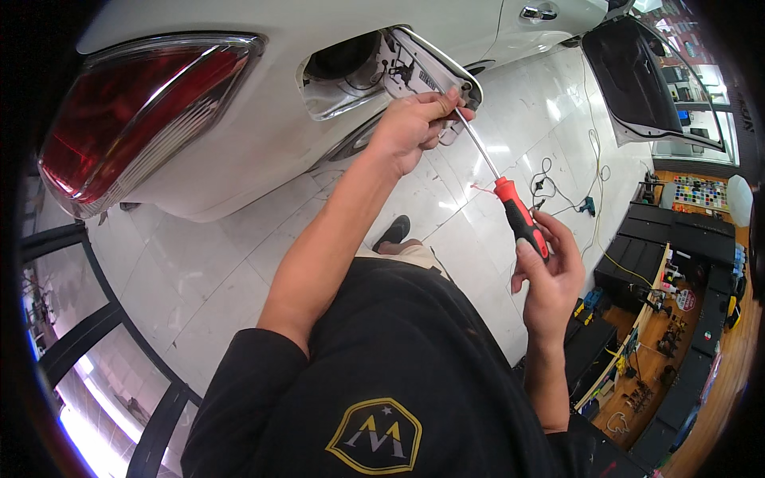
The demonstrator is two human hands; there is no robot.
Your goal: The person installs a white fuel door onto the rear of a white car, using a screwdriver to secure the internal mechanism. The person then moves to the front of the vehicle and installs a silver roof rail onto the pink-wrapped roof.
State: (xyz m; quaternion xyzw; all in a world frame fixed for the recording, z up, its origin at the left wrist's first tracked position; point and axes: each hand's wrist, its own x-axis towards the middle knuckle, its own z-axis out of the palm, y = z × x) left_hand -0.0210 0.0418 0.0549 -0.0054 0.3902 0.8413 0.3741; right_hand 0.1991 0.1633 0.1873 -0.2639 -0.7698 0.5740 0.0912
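A long screwdriver (521, 216) with a red and black handle slants across the middle of the view. My right hand (553, 275) is closed around the lower end of its handle. Higher up, my left hand (417, 127) pinches the thin metal shaft between thumb and fingers, close to the swung-out fuel flap (443, 77) of a white car. The shaft runs up along the flap's inner side, toward the hinge area; whether its tip touches anything is too small to tell. Beside the flap lies the dark, round-edged fuel filler recess (341, 68).
The car's red tail light (147, 111) is at the left. An open car door (637, 80) stands at the far right. Cables (594, 179) trail over the pale tiled floor (239, 267). Black cabinets and a cluttered wooden workbench (637, 354) line the right side.
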